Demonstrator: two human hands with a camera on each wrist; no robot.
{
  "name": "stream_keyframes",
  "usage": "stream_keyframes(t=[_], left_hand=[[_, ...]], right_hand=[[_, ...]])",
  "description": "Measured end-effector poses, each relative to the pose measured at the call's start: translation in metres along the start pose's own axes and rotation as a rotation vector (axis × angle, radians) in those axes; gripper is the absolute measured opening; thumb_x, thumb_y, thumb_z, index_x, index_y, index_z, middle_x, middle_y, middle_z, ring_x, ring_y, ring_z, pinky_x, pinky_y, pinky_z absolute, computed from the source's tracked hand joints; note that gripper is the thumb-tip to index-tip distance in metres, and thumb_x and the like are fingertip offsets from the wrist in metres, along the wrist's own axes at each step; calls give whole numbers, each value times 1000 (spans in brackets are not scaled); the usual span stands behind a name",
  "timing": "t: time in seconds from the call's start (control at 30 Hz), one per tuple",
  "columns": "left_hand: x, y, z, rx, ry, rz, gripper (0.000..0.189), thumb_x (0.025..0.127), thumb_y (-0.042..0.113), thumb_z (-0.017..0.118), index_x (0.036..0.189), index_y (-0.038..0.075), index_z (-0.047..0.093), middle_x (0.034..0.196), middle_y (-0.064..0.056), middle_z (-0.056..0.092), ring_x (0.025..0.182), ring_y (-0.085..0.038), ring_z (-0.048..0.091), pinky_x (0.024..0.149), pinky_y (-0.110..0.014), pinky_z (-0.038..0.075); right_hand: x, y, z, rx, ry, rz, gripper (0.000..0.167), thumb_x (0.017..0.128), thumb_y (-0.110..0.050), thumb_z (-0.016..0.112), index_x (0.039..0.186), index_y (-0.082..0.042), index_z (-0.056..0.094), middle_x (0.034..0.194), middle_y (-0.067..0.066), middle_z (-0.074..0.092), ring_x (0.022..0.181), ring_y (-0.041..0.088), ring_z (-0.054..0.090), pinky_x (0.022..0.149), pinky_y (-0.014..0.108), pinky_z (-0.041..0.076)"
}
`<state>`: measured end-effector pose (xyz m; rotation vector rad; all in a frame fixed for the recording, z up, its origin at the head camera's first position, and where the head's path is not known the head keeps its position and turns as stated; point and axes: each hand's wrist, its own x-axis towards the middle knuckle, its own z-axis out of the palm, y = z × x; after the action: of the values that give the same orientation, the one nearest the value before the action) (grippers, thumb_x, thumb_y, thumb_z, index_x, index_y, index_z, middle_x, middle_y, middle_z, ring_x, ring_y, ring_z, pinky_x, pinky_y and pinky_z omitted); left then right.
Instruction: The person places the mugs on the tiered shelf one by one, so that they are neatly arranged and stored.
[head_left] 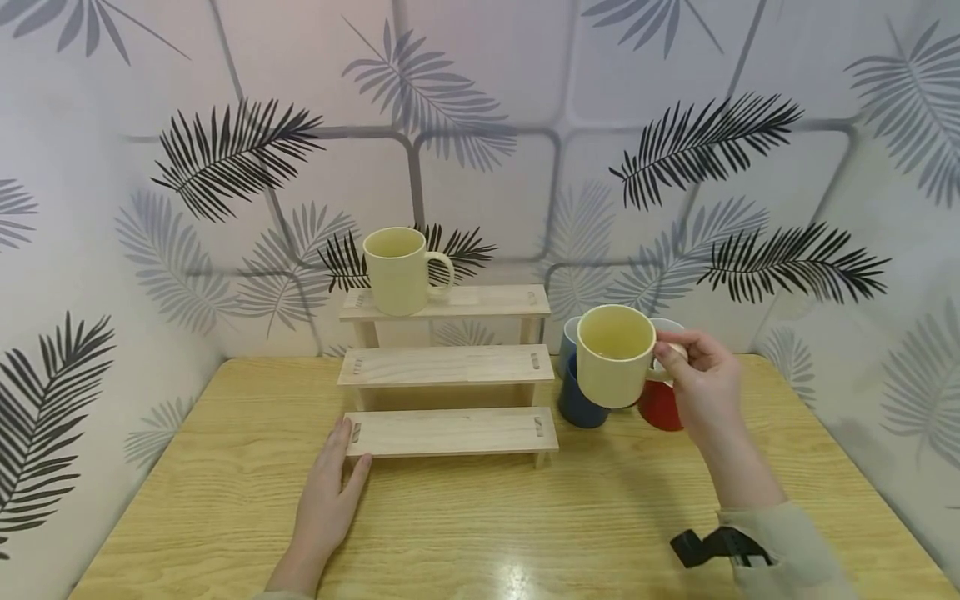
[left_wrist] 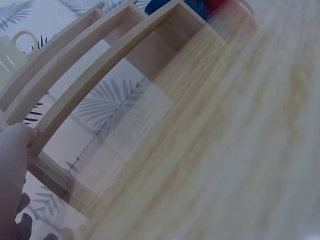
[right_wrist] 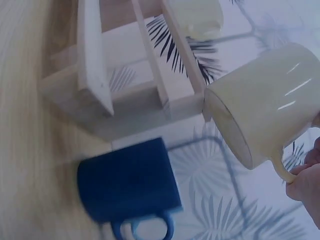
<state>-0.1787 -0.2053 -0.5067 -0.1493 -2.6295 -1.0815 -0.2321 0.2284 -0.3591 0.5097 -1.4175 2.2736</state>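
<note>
A pale yellow mug [head_left: 611,367] hangs in the air right of a three-step wooden stand [head_left: 450,432]. My right hand [head_left: 701,379] pinches its handle between thumb and fingers; in the right wrist view, the mug [right_wrist: 265,102] is tilted. My left hand [head_left: 327,487] rests against the left end of the lowest step, fingers extended along the side and thumb [left_wrist: 22,136] at the front corner. Another yellow mug [head_left: 397,275] stands upright on the top step, handle to the right. The two lower steps carry nothing.
Right of the stand, behind the raised mug, a dark blue mug [head_left: 579,404], a red mug [head_left: 662,408] and a light blue mug [head_left: 568,342] stand close together, partly hidden. The wooden table [head_left: 225,467] meets a leaf-patterned wall [head_left: 480,192] behind.
</note>
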Motion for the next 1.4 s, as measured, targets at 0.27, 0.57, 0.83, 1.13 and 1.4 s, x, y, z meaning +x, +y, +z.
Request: stream_keyframes(t=[0.27, 0.57, 0.83, 1.13, 1.4], left_hand=[[0, -1, 0, -4, -1, -3, 64, 102, 39, 42, 153, 9, 18, 157, -15, 18, 141, -37, 19, 111, -57, 20], [0, -3, 1, 1, -7, -15, 65, 102, 41, 42, 154, 11, 17, 157, -14, 18, 141, -37, 18, 111, -57, 20], [-1, -2, 0, 13, 2, -13, 64, 102, 41, 42, 154, 11, 18, 156, -15, 20, 141, -37, 20, 111, -58, 20], [0, -3, 1, 6, -9, -28, 64, 102, 42, 41, 154, 16, 16, 157, -13, 18, 142, -36, 18, 110, -59, 19], [0, -3, 0, 7, -7, -22, 64, 102, 42, 42, 154, 14, 17, 157, -13, 18, 142, -36, 18, 111, -57, 19]], right_hand=[[30, 14, 40, -132, -13, -11, 17, 86, 13, 60, 91, 1, 71, 89, 4, 71, 85, 14, 64, 72, 19, 52], [62, 32, 76, -213, 7, -33, 24, 85, 11, 65, 82, -12, 73, 83, 0, 69, 77, 10, 61, 67, 17, 49], [82, 45, 100, -284, 27, -17, 11, 83, 1, 72, 84, -10, 71, 81, -2, 69, 71, 8, 56, 60, 15, 44], [98, 62, 121, -335, 61, 52, 9, 83, -1, 73, 83, -10, 70, 82, -4, 67, 74, 9, 58, 65, 18, 48], [107, 73, 131, -371, 74, 89, 7, 83, -3, 73, 89, -3, 70, 84, -3, 64, 79, 9, 56, 70, 19, 47]])
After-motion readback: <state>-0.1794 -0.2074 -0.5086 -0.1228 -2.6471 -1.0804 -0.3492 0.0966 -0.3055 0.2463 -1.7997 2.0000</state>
